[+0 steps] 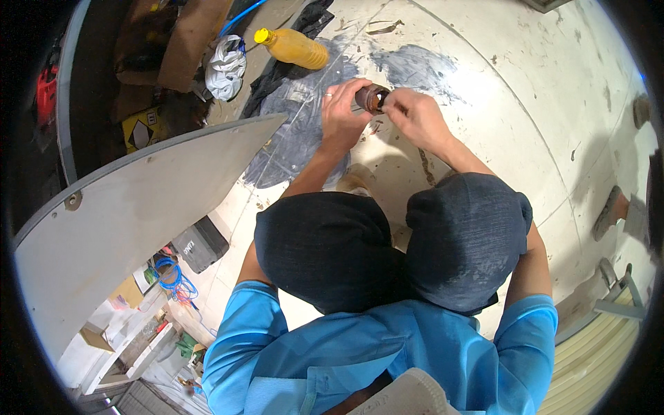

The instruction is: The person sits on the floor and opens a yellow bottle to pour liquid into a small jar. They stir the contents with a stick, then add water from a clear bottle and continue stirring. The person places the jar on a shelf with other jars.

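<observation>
Above the floor, in front of my knees, my left hand (344,114) grips a small dark brown cylindrical part (371,97) with its thumb and fingers around the side. A reddish-brown open end of it faces my right hand (417,119). The fingers of that hand are closed and pressed together at this end. Whatever they pinch, if anything, is too small and hidden to name. Beyond my left hand a clear bottle (294,48) of yellow liquid with a yellow cap lies on the floor.
Dark grey smears (297,149) stain the pale floor (512,124). At the left a large pale panel (155,173) juts out, with a dark case (200,243) and blue cable (169,273) below. A white plastic bag (225,68) lies behind it. Someone's foot (610,211) stands at right.
</observation>
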`<act>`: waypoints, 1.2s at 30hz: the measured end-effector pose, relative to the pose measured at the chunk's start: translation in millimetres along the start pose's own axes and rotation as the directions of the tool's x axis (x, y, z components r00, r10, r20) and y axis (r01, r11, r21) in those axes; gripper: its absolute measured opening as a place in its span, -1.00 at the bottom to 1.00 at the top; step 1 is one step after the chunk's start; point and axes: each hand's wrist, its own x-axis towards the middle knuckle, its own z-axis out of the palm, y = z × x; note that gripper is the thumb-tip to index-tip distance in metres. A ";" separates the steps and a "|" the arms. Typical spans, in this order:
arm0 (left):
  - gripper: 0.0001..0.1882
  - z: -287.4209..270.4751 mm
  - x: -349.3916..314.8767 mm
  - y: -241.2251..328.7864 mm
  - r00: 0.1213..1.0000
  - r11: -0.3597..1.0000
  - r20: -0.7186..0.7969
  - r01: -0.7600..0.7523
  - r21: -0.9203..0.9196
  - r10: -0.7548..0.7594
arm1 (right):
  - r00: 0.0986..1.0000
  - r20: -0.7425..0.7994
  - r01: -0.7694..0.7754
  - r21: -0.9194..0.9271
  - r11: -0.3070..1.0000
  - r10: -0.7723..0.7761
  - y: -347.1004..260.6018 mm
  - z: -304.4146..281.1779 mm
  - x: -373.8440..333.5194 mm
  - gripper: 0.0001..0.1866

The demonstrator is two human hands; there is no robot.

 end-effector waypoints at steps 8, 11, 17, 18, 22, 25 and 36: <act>-0.41 -4.1 3.1 1.3 1.000 0.999 -0.019 -0.011 -0.052 0.010 | 1.000 0.000 0.029 0.076 0.997 -0.029 -1.6 1.5 4.6 -0.89; -0.42 -4.2 4.0 -0.5 0.999 0.999 -0.031 -0.021 -0.032 0.020 | 0.992 -0.112 0.045 -0.160 0.986 -0.063 -2.9 1.7 4.3 -0.89; -0.42 -4.1 2.8 -0.5 1.000 0.998 -0.009 -0.014 -0.058 0.013 | 0.999 -0.043 0.004 -0.073 0.997 -0.007 -3.3 -1.2 4.6 -0.87; -0.42 -4.9 2.6 0.2 1.000 0.998 -0.011 -0.009 -0.060 0.009 | 0.993 -0.115 0.024 -0.138 0.990 -0.040 -3.6 -1.2 4.9 -0.87; -0.40 -4.2 5.2 2.1 0.999 0.998 -0.026 -0.025 -0.060 0.023 | 0.992 0.090 0.089 -0.035 0.995 -0.086 -4.4 -2.6 5.3 -0.90; -0.36 -5.4 6.4 2.3 0.999 0.998 -0.021 -0.046 -0.052 0.045 | 0.995 -0.056 0.080 -0.094 0.992 -0.085 -6.7 -5.3 5.5 -0.89; -0.39 -16.6 17.7 3.3 0.998 0.993 -0.058 0.016 -0.113 -0.022 | 0.975 -0.209 0.086 0.057 0.995 -0.073 -18.3 -17.1 6.0 -0.92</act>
